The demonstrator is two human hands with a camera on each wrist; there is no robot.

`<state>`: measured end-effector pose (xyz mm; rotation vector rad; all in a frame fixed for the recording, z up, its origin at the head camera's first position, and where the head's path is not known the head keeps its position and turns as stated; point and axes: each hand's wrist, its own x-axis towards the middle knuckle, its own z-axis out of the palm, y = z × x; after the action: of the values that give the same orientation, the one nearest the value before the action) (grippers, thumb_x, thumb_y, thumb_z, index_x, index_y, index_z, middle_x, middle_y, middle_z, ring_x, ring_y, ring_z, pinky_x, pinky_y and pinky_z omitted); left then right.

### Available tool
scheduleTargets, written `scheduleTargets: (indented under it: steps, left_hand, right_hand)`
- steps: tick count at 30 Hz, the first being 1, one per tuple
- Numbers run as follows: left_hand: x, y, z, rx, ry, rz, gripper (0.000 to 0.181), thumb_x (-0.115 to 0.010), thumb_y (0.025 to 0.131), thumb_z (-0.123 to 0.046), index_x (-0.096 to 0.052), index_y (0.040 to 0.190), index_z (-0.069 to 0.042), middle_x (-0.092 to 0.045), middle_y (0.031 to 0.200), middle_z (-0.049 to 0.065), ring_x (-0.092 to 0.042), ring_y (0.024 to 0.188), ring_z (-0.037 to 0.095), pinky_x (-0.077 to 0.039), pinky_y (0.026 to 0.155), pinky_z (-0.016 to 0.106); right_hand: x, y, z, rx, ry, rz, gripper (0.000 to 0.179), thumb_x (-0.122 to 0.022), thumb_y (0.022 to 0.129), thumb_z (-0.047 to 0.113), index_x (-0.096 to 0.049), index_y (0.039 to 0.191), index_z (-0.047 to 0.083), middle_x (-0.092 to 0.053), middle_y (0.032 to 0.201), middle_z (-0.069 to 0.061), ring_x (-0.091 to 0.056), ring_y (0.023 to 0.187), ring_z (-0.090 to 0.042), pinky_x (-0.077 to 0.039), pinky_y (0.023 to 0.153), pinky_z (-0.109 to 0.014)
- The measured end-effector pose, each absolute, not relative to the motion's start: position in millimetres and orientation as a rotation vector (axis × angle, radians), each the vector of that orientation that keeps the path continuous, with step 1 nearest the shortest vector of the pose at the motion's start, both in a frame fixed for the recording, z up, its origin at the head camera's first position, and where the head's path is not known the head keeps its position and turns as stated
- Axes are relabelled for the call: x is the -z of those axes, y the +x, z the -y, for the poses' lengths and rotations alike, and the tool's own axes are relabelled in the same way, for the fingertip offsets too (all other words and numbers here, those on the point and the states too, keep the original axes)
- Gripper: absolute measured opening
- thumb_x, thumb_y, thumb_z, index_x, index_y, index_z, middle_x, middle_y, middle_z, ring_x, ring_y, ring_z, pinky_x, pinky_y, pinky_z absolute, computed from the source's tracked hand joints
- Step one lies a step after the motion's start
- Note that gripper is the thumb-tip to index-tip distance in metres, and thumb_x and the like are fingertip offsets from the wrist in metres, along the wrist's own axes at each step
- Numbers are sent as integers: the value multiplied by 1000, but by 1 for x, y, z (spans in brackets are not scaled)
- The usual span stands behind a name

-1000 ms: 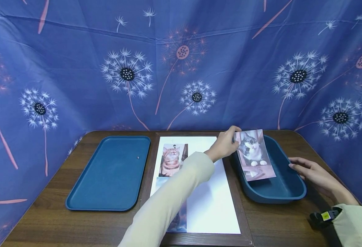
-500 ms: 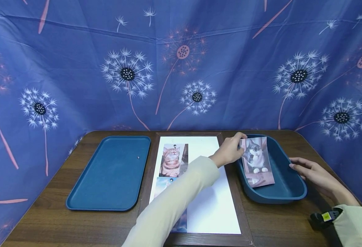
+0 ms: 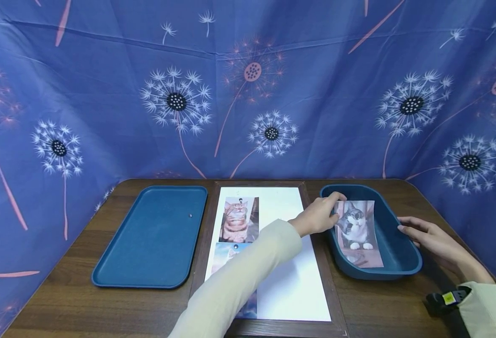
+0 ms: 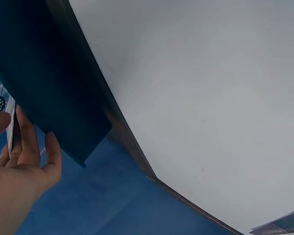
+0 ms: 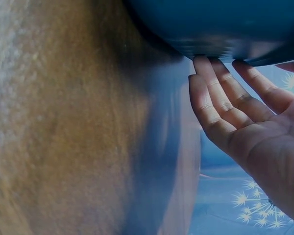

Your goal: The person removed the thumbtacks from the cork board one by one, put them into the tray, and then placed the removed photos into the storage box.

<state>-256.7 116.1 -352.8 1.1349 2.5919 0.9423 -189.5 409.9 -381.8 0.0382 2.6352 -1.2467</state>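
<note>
My left hand (image 3: 319, 215) pinches the left edge of a photo of a grey and white cat (image 3: 355, 234) over a deep blue bin (image 3: 393, 244). In the left wrist view the photo (image 4: 10, 128) shows edge-on between thumb and fingers, beside the bin's dark wall (image 4: 54, 93). My right hand (image 3: 434, 239) rests against the bin's right side, its fingers fairly straight. Fingertips touch the outer wall (image 5: 225, 29) in the right wrist view.
Left of the bin lies a framed white board (image 3: 292, 291). An orange cat photo (image 3: 235, 220) and a pale blue photo (image 3: 224, 256) are fixed there with small round magnets; my left sleeve covers part. A flat blue tray (image 3: 151, 234) with one small shiny bead lies farther left.
My left hand has moved right and toward me, lowering the cat photo farther into the bin. The right hand stays at the bin's side.
</note>
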Motion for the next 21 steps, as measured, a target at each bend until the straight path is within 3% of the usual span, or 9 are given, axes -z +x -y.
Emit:
scheduleTargets:
  steps: [5,8,13,17,21]
  left_hand:
    - [355,-255,-118,-917,1174,-2607,46,-48,94,-13,-32,137,-17,-54,84,-1,-35,42,7,-36,49,15]
    - [356,-255,-118,-911,1176,-2615,46,-48,94,-12,-32,137,-17,-56,101,-3,-35,43,6,-36,51,14]
    - [358,-256,-120,-882,1165,-2633,46,-47,94,-11,-34,137,-18,-45,135,-3,-39,50,7,-37,57,14]
    - [359,-256,-122,-841,1148,-2662,45,-48,94,-13,-35,137,-20,-42,137,-3,-49,75,4,-38,68,15]
    - [358,-256,-121,-822,1155,-2686,46,-49,93,-13,-36,136,-19,-42,136,-2,-48,91,5,-37,74,17]
  right_hand:
    - [381,-188,-410,1285,23,-2618,63,-42,96,37,-27,135,-10,-51,106,14,-55,87,5,-50,72,-26]
    - [380,-188,-409,1307,8,-2607,60,-43,96,33,-27,134,-11,-50,101,21,-56,86,5,-50,71,-26]
    - [375,-190,-409,1344,-4,-2575,57,-45,96,27,-29,132,-13,-54,100,17,-58,86,0,-50,70,-29]
    - [370,-192,-407,1335,26,-2547,57,-47,95,27,-29,132,-13,-56,102,9,-59,86,-3,-51,72,-31]
    - [366,-195,-406,1285,36,-2574,59,-47,95,27,-27,133,-14,-59,107,-4,-60,85,-4,-51,72,-31]
